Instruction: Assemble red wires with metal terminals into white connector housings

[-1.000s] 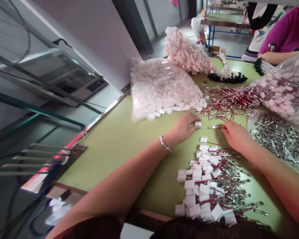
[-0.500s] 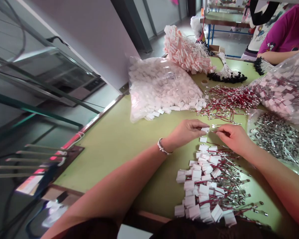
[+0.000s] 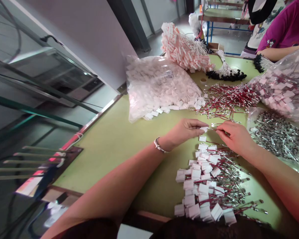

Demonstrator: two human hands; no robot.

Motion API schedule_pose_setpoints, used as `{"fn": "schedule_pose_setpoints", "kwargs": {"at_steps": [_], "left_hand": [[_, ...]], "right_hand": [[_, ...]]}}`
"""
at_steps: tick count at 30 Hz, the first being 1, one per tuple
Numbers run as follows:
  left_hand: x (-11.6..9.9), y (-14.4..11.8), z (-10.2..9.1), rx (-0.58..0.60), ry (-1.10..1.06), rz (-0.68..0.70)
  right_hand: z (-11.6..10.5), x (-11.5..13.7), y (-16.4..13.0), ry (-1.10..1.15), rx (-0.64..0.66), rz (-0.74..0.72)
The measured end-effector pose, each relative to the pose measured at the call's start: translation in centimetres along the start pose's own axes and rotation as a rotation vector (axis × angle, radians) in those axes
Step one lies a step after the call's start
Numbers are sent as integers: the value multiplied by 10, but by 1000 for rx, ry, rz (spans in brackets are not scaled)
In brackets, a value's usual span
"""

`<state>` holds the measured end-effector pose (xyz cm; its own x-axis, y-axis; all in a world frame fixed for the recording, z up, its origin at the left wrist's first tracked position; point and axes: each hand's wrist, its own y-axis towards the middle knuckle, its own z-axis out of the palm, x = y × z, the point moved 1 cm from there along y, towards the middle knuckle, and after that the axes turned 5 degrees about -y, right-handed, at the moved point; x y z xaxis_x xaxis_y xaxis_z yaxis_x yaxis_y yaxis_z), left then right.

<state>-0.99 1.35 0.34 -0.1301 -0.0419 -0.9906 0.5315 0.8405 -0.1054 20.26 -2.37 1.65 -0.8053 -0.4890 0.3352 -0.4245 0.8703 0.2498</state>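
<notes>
Head view: left hand (image 3: 186, 130) raised just above the green table (image 3: 114, 139), thumb and fingertips pinched on a small white connector housing (image 3: 203, 128). Right hand (image 3: 233, 136) opposite, fingers closed on a thin wire with a metal terminal (image 3: 215, 125), its tip pointing at the housing and almost touching it; whether already inserted, impossible to tell. Silver bracelet (image 3: 158, 146) on the left wrist. Directly below both hands, a heap of finished white housings with red leads (image 3: 209, 186), spread toward the near table edge. Just beyond the hands, a loose pile of red wires (image 3: 226, 98). To the left of that pile, a clear bag of white housings (image 3: 159, 86), open at its near end, a few pieces spilled onto the table. To the right, a clear bag of metal terminals (image 3: 274, 136), and above it another bag of housings with red wires (image 3: 284, 89). Farther back, a pink-white bundle of connectors (image 3: 181, 49) and black-tipped white wire bundles (image 3: 226, 73). At the top right corner, another person in a magenta shirt (image 3: 286, 30), forearm resting on the table.
</notes>
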Motion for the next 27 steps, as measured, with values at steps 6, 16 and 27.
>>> {"fn": "schedule_pose_setpoints", "kwargs": {"at_steps": [6, 16, 27], "left_hand": [[-2, 0, 4, -2, -59, -73], [2, 2, 15, 83, -146, -97], [14, 26, -69, -606, 1028, 211]], "right_hand": [[2, 10, -2, -315, 18, -87], [15, 15, 2, -185, 70, -111], [8, 7, -4, 105, 190, -103]]}}
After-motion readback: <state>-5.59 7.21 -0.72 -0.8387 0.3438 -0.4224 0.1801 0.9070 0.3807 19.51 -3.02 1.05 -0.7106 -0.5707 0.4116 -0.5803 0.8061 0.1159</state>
